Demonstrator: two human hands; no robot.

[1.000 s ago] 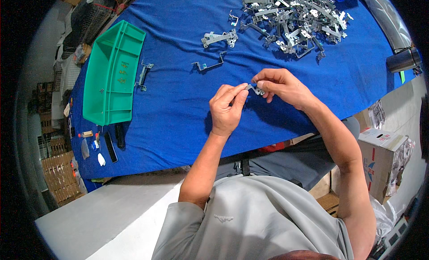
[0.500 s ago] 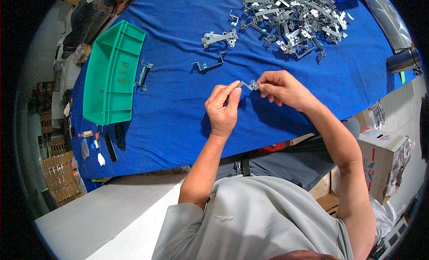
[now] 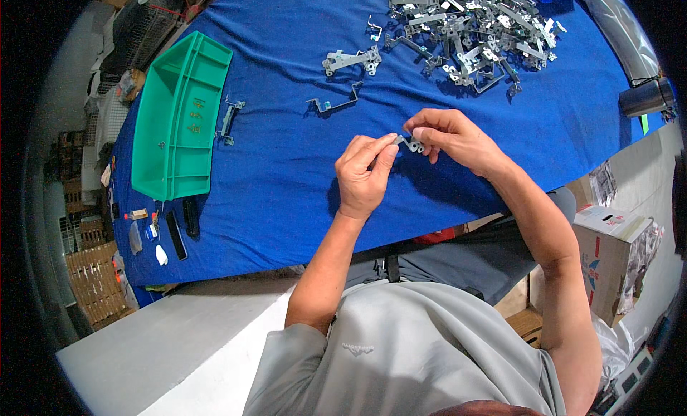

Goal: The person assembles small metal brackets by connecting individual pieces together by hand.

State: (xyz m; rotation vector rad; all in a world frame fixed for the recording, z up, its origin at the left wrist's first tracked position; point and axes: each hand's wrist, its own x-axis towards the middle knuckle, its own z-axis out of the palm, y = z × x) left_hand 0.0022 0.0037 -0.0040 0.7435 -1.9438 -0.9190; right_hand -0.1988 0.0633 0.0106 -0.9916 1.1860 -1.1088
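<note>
A small bent metal bracket (image 3: 415, 145) is pinched between the thumb and fingers of my left hand (image 3: 363, 176). Its far end points right, toward my right hand (image 3: 458, 140). There the thumb and index finger curve just above that end, their tips slightly apart, and the other fingers are curled. No object shows between those tips. Beyond the hands, another bent bracket (image 3: 335, 105) rests on the blue cloth (image 3: 286, 173), with a few brackets (image 3: 351, 60) lying together behind it.
A large heap of metal brackets (image 3: 472, 37) covers the far right of the table. At left stands a green divided bin (image 3: 172, 123) with small brass-coloured parts inside; one bracket (image 3: 229, 123) lies beside it. A black phone-like slab (image 3: 176, 235) sits near the front left edge.
Both hands have shifted slightly right with the bracket. My right thumb and index finger have come off the bracket's end and risen a little above it.
</note>
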